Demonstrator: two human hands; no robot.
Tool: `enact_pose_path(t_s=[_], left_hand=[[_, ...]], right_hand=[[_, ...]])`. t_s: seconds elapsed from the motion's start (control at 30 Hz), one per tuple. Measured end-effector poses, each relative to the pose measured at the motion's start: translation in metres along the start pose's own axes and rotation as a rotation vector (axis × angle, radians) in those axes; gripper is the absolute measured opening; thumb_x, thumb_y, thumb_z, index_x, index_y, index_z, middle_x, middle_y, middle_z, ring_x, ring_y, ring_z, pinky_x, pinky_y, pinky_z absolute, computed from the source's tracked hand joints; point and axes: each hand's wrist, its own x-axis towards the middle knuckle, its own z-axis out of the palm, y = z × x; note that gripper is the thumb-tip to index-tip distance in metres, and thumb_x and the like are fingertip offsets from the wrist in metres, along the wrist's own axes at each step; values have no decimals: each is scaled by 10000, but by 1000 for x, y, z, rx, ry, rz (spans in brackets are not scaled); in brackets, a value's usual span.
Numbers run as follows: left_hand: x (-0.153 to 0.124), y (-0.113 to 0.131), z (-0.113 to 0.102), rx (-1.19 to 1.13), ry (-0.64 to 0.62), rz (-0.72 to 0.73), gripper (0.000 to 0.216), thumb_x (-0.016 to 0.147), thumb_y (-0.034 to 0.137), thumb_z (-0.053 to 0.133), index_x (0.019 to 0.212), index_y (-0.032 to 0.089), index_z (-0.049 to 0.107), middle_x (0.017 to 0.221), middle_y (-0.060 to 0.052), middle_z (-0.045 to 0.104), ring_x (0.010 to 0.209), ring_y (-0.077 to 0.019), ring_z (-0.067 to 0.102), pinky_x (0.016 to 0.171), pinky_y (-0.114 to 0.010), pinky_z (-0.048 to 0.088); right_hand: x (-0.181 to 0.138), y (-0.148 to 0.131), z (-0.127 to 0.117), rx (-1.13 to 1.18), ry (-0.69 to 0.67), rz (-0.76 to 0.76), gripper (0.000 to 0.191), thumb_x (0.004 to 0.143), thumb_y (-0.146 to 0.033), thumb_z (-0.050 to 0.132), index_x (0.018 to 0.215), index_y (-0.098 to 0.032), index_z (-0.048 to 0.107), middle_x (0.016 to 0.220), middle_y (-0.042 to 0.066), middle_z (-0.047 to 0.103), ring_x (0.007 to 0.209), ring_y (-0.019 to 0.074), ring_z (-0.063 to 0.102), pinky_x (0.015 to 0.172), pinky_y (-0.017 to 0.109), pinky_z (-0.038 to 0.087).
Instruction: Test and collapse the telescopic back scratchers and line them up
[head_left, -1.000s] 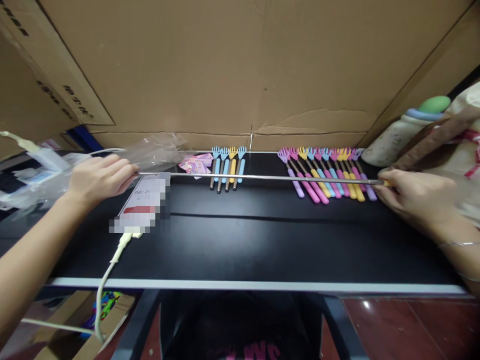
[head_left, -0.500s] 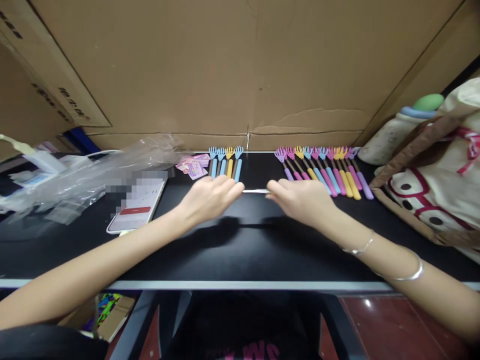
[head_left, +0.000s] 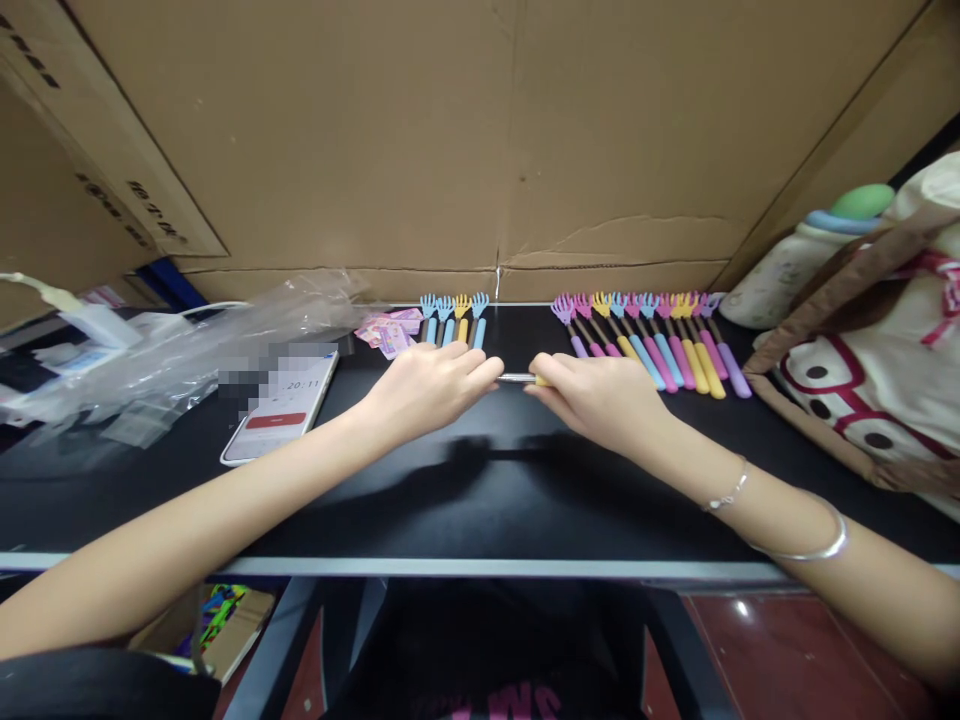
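Observation:
Above the black table (head_left: 465, 520), both of my hands are closed on one back scratcher (head_left: 516, 378), held level. A short length of its silver metal rod shows between them. My left hand (head_left: 435, 385) wraps its left end and hides it. My right hand (head_left: 600, 395) grips the other end, where a bit of yellow handle shows at the fingertips. Behind my left hand lies a small group of blue and yellow back scratchers (head_left: 463, 328). A longer row of pink, yellow, blue and purple back scratchers (head_left: 679, 350) lies behind and right of my right hand.
Pink and purple cards (head_left: 390, 333) lie left of the small group. A phone (head_left: 281, 410) and clear plastic bags (head_left: 247, 320) are at the left. At the right stand a bottle (head_left: 787, 265) and a white and brown bag (head_left: 885, 380). Cardboard (head_left: 420, 140) walls the back.
My hands are closer together, with the left shifted right, and less rod shows between them. Some yellow handle is now visible at my right fingertips.

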Motion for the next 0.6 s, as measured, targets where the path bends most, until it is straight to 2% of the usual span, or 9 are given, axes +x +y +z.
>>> enact_pose_path(t_s=[0.17,0.3,0.4,0.6], left_hand=[[-6,-11,4,-28,16,33,212,984,285,428,883,199,593,733,-4,641,705,-140,604,517,-271,305],[-18,-24,13,-154,-62,82,182,978,256,428,1049,204,588,848,-6,667,775,-140,629,572,-250,369],[-26,-32,20,-269,-155,90,225,977,292,441,1151,215,559,961,-17,673,860,-150,639,636,-239,415],[-35,-36,25,-486,-309,15,273,964,339,459,1200,220,528,1132,-34,660,944,-147,637,716,-218,438]], right_hand=[[-10,16,2,67,45,-16,404,1001,-413,323,887,-183,635,671,18,678,533,119,560,478,258,185],[-21,29,12,94,21,48,441,987,-491,330,893,-189,638,699,23,699,545,130,579,487,256,235],[-28,34,19,170,-45,78,372,982,-472,362,950,-208,622,742,21,716,582,139,608,500,247,281],[-32,34,19,330,-247,109,228,948,-421,449,989,-236,576,683,-17,670,557,141,588,513,235,315]])
